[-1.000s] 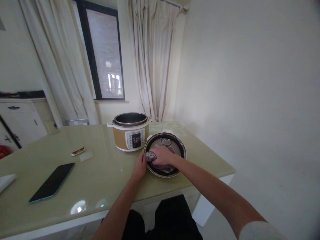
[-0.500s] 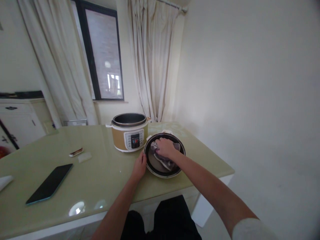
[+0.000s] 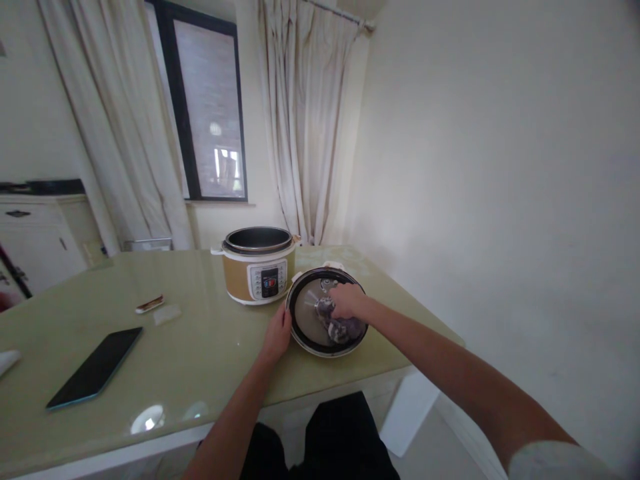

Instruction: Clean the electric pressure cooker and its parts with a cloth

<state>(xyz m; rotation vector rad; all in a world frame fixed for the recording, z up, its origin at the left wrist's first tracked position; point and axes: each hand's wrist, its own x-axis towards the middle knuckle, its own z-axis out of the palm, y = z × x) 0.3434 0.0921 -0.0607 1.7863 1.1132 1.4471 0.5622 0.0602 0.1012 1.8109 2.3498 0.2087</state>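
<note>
A round pressure cooker lid (image 3: 309, 320) rests on the table with its metal inner side facing up. My left hand (image 3: 278, 331) grips its left rim. Over the lid's inside, my right hand (image 3: 349, 301) is closed on a crumpled grey-purple cloth (image 3: 341, 328), which lies against the metal near the middle and lower right. Part of the cloth is hidden under my fingers. Just behind and left of the lid stands the electric pressure cooker (image 3: 237, 277), gold and white, with its top uncovered and a dark inner pot showing.
On the glossy green table (image 3: 200, 360) lie a dark tablet (image 3: 96, 367), a small white-and-brown object (image 3: 150, 305) and a pale folded piece (image 3: 167, 315). A wall (image 3: 475, 200) borders the right side. Curtains (image 3: 315, 133) and a window (image 3: 207, 107) are behind.
My right hand has shifted a little to the right with the cloth, which is now bunched toward the lower right. More of the lid's metal shows. My left hand stays on the rim.
</note>
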